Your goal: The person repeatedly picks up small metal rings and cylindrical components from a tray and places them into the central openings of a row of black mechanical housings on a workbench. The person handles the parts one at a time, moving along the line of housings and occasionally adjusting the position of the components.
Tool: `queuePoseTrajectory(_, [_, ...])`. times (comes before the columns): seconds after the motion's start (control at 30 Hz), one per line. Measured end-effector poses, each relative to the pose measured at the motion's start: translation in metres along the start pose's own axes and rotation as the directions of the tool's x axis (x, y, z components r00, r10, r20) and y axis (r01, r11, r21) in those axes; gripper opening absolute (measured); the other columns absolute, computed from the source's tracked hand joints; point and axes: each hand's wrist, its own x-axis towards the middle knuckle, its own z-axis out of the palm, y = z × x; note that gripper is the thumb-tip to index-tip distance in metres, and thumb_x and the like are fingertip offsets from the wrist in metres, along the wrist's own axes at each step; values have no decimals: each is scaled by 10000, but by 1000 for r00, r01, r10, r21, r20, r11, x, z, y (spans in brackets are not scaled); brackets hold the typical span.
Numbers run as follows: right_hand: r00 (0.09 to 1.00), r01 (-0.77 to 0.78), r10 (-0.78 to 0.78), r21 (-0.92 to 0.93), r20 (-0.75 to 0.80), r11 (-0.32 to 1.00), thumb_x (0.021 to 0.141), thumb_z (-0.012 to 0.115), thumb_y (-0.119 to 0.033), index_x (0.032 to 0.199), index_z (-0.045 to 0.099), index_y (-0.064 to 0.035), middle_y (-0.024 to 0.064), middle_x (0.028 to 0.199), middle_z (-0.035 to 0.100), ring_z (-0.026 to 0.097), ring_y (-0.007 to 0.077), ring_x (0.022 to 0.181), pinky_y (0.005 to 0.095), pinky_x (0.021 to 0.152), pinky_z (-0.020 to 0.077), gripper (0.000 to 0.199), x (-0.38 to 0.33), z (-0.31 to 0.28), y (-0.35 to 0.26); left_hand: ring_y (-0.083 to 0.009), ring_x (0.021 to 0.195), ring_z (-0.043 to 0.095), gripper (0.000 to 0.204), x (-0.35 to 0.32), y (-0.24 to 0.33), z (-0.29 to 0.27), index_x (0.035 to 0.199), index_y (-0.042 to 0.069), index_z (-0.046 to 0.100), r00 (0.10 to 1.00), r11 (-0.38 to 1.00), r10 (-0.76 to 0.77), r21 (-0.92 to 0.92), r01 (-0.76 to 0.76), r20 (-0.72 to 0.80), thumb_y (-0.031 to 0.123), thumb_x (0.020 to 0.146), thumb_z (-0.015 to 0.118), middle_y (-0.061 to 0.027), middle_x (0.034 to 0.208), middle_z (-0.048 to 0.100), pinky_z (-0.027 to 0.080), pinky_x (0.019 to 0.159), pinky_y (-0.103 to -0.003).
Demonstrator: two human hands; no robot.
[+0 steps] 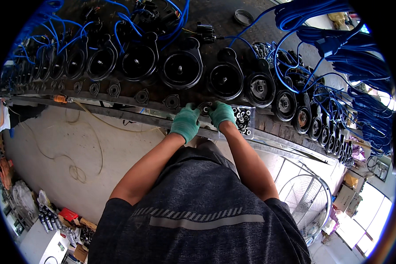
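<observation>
My left hand (pixel 186 121), in a green knitted glove, is at the near edge of the workbench with its fingers curled. My right hand (pixel 222 114), gloved the same way, faces it a short way to the right. Between them is a small dark flanged disc (pixel 205 107), and the fingers of both hands close on its sides. Some fingertips are hidden. Against the right hand stands a clear plastic box (pixel 253 124) of small black and pale rings. Just beyond the hands, a round black housing (pixel 225 79) lies open with a metal shaft at its centre.
More black housings (pixel 180 69) line the bench both ways. Several flanged discs (pixel 172 101) lie along its near edge. Blue cables (pixel 356 55) hang in coils at the right. An orange-fitted air hose (pixel 61 99) trails to the floor at left. A large fan (pixel 306 202) stands behind right.
</observation>
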Motion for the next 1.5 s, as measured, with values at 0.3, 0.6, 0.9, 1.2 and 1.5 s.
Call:
queuePoseTrajectory(0.3, [998, -46, 44, 50, 38, 998, 907, 737, -173, 1137, 701, -41, 162, 861, 750, 718, 250, 636, 390, 580, 569, 267, -4, -18, -11, -346, 1183, 594, 517, 3, 12, -8, 1358, 153, 620, 989, 983, -7, 181, -21, 151, 150, 851, 720, -147, 1381, 527, 528, 982, -487])
queuePoseTrajectory(0.6, [992, -50, 39, 87, 117, 995, 880, 718, -283, 1185, 769, -193, 186, 1053, 754, 728, 381, 971, 459, 836, 588, 323, 2, -14, -5, -338, 1171, 597, 488, 3, 15, -8, 1339, 177, 646, 990, 980, -8, 200, -21, 143, 150, 857, 713, -135, 1373, 532, 531, 966, -482])
queuePoseTrajectory(0.9, [978, -65, 97, -170, 186, 983, 873, 744, -371, 1134, 759, -86, 192, 954, 768, 766, 314, 800, 420, 701, 614, 386, 27, -11, -12, -371, 1157, 615, 392, 9, 18, 8, 1274, 193, 691, 990, 984, -127, 134, 118, 61, 134, 888, 659, -152, 1415, 528, 539, 976, -497])
queuePoseTrajectory(1.2, [996, -84, 83, -62, -13, 995, 874, 658, -242, 1141, 703, -49, 268, 1122, 720, 690, 430, 1080, 484, 925, 563, 333, -17, -14, -7, -372, 1212, 588, 450, 4, -6, 11, 1377, 124, 594, 998, 999, -31, -20, 30, -60, 158, 929, 607, -165, 1344, 586, 509, 1031, -494])
queuePoseTrajectory(1.5, [984, -165, 109, 468, 144, 868, 954, 618, -169, 1251, 620, -22, 216, 1234, 697, 707, 365, 1060, 431, 921, 566, 332, 4, 24, 8, -425, 1212, 592, 579, -3, -11, 11, 1505, 128, 481, 988, 968, -156, -198, 153, 4, 111, 938, 596, -225, 1329, 635, 491, 1033, -486])
